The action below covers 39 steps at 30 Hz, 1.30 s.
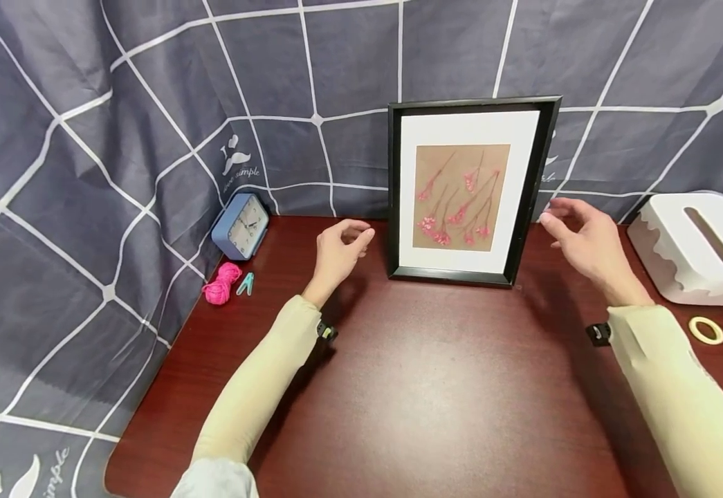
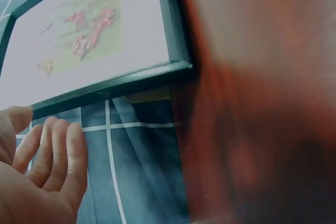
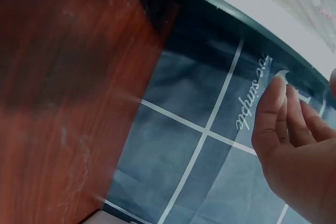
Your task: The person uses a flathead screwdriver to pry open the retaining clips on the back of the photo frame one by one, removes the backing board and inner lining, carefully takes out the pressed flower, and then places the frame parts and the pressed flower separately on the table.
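Note:
A black picture frame (image 1: 463, 266) with a white mat and pink dried flowers (image 1: 459, 214) stands upright at the back of the table, leaning slightly back. To its left my left hand (image 1: 339, 253) hovers, fingers loosely bent and holding nothing; in the left wrist view there is the frame's side edge (image 2: 113, 88) just beyond the fingertips. My right hand (image 1: 593, 243) hangs in the air on the other side, close to the frame's right edge. Its fingers curve gently, and nothing is in its grasp in the right wrist view.
A blue alarm clock (image 1: 241, 227), a pink yarn skein (image 1: 222, 283) and a teal clothespin (image 1: 245, 283) lie at the left. On the right are a white tissue box (image 1: 691, 256) and a pale yellow ring (image 1: 694, 333). A grey checked curtain (image 1: 355, 69) hangs behind the reddish-brown table (image 1: 411, 387).

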Tool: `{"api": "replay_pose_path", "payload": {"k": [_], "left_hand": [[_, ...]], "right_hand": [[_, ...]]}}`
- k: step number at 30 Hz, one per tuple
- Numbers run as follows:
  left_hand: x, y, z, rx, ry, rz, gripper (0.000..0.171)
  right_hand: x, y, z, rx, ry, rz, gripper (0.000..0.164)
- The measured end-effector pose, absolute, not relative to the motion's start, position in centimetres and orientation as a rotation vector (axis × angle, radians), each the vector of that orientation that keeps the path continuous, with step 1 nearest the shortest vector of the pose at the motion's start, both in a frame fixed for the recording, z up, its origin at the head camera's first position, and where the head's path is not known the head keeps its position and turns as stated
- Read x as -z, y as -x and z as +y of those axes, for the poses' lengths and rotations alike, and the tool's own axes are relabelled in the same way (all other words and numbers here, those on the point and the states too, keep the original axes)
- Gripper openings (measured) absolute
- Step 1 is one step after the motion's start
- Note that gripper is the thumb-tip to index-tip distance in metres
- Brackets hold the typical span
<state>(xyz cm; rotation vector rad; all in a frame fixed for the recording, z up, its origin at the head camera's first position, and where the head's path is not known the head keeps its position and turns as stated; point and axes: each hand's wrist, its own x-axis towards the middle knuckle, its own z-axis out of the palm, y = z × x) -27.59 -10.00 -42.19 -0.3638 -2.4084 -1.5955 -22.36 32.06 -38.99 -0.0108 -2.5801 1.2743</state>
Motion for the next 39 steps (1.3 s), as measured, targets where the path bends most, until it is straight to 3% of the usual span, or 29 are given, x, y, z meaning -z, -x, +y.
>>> {"api": "replay_pose_path", "payload": {"k": [8, 12, 17, 31, 39], "left_hand": [[40.7, 31.9, -8.4, 1.598, 0.533, -2.548, 0.046], [40.1, 33.0, -7.8, 1.735, 0.582, -2.553, 0.047], [39.7, 33.3, -7.0, 1.752, 0.584, -2.528, 0.044], [39.3, 30.7, -7.9, 1.785, 0.573, -2.491, 0.035], [38.5, 27.6, -8.3, 2.228, 0.304, -2.385, 0.042]], "right_hand": [[38.0, 25.2, 31.8, -1.297, -0.097, -2.688, 0.059], [37.4, 25.8, 31.5, -1.283, -0.136, -2.750, 0.059], [37.4, 25.8, 30.9, -1.214, -0.166, -2.708, 0.045], [39.3, 22.9, 30.4, -1.147, -0.147, -2.535, 0.035], [39.6, 19.4, 30.0, -1.232, -0.096, -2.502, 0.021]]}}
